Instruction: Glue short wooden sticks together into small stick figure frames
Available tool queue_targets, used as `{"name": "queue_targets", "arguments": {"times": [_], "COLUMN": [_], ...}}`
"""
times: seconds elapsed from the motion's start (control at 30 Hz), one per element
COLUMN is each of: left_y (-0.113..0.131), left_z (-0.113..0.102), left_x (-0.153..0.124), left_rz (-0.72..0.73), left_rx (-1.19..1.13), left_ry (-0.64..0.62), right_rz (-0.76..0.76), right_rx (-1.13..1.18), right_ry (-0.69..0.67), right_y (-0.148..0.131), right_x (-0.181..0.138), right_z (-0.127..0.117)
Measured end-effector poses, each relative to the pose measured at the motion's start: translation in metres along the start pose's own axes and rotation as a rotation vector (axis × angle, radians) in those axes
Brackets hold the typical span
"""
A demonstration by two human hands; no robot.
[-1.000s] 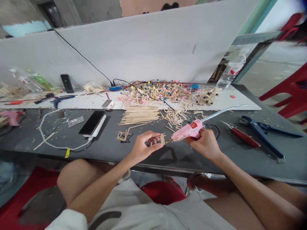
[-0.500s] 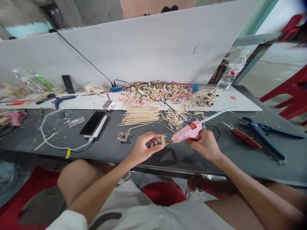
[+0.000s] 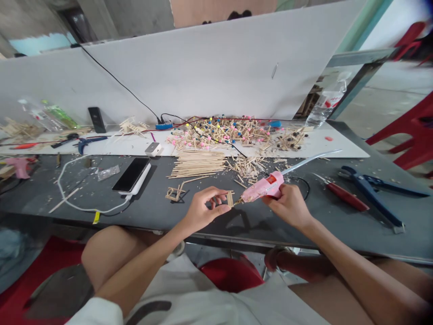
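Left hand (image 3: 207, 205), nearly closed, pinches the frame (image 3: 230, 198) above the table (image 3: 158, 208), while right hand (image 3: 289, 204) is wrapped around the glue gun (image 3: 262, 187), its tip (image 3: 238, 201) pointing leftward just beside the frame, so keeping both steady and squeezing gently seems best.

My left fingers (image 3: 222, 209) could pass over the worktop's (image 3: 216, 225) near edge; a stick frame (image 3: 175, 193) blocks leftward, the stick row (image 3: 199, 163) ahead, the glue gun (image 3: 261, 187) rightward.
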State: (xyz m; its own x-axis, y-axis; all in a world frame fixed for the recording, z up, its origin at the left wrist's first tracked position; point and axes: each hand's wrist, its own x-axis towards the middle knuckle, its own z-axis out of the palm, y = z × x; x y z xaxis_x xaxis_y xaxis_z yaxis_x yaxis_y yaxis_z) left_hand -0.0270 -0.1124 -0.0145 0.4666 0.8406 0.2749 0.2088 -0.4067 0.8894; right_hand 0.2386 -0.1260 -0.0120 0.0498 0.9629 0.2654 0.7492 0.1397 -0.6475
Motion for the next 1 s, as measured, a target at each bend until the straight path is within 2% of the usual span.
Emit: {"name": "queue_targets", "arguments": {"times": [1.0], "left_y": [-0.0017], "left_z": [0.0016], "left_x": [-0.0008], "left_rz": [0.024], "left_rx": [-0.061], "left_ry": [0.013], "right_rz": [0.05], "right_rx": [-0.012], "right_ry": [0.002], "right_y": [0.0015], "right_x": [0.0029], "right_z": [0.0012]}}
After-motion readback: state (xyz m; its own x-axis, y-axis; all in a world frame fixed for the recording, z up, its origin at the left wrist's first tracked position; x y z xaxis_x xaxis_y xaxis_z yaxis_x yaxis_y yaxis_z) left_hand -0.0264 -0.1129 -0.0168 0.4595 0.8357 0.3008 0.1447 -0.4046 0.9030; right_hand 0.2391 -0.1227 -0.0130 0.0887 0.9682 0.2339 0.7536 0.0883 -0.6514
